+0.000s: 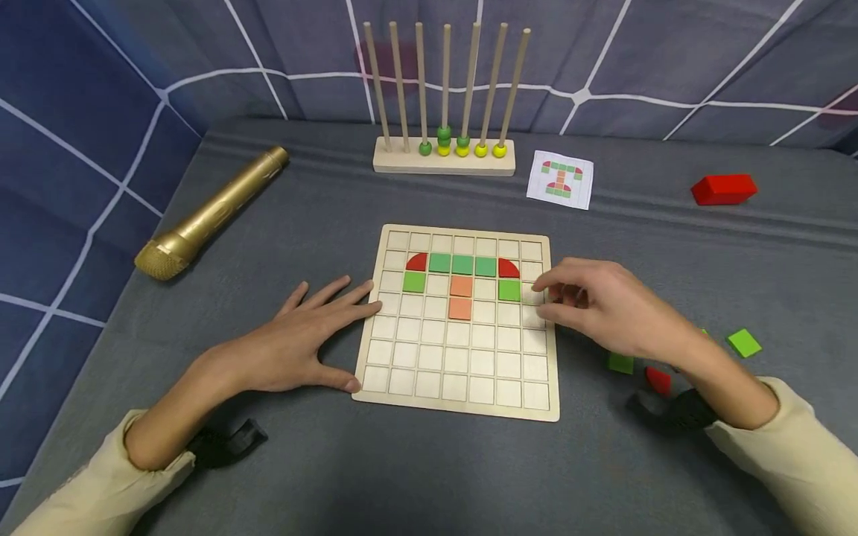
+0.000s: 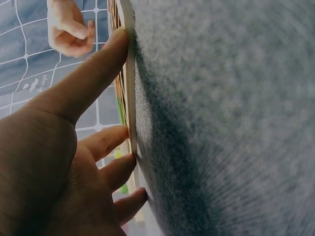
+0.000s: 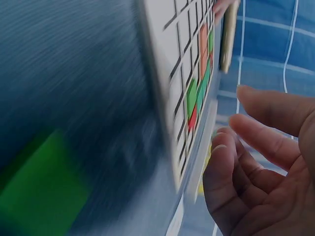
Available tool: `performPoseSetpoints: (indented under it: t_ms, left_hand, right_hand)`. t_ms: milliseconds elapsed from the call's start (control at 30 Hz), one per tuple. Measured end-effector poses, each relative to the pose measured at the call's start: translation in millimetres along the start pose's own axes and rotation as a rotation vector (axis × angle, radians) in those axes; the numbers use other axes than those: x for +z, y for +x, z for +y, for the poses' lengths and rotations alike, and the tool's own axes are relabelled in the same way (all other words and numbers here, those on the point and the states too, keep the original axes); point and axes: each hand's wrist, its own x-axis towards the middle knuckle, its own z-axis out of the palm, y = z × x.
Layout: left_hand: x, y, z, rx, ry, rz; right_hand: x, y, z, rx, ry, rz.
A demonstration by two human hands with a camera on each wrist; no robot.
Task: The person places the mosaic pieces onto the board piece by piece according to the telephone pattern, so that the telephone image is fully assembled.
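A wooden grid board (image 1: 456, 409) lies on the grey table, with red quarter-round, green and orange square tiles in its upper rows. My left hand (image 1: 288, 342) is spread at the board's left side, thumb and fingertips touching the edge. In the left wrist view that thumb (image 2: 93, 69) rests along the board's rim. My right hand (image 1: 603, 305) hovers at the board's right edge with bent fingers, thumb and index finger apart and nothing between them. The lower green tile (image 1: 509, 290) on the right side sits nearest to it. The right wrist view shows the right hand (image 3: 261, 167) empty.
Loose green tiles (image 1: 744, 343) and a red quarter-round tile (image 1: 658, 380) lie by the right forearm. Behind the board stand a peg rack with beads (image 1: 442, 164) and a pattern card (image 1: 559, 180). A gold microphone (image 1: 214, 212) lies left, a red block (image 1: 724, 190) right.
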Motion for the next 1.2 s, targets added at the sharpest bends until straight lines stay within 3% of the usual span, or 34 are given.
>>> performPoseSetpoints:
  t_ms: [233,467,633,800,1000,1200]
  left_hand:
    - [-0.3,2.1,-0.6,0.003,-0.004,-0.014]
    - [0.1,1.3,0.3,-0.004,-0.005,-0.019]
    - [0.1,1.3,0.6,-0.002,-0.007,-0.013]
    - [-0.5,1.7,-0.2,-0.003,-0.008,-0.010]
    - [-0.4,1.3,-1.2,-0.005,-0.014,-0.006]
    - [-0.4,1.3,-0.4,-0.007,-0.011,-0.006]
  right_hand:
    - [-26,-45.2,29,0.061,-0.080,0.054]
    - [-38,-89.3,60,0.243,-0.060,0.027]
    - [-37,-112.6,78,0.212,-0.116,0.044]
    - [-36,-122.8,86,0.205,-0.204,0.074]
    - [-34,-122.7,85,0.258,-0.156,0.033]
    - [-30,-118.8,79,0.224,-0.132,0.032]
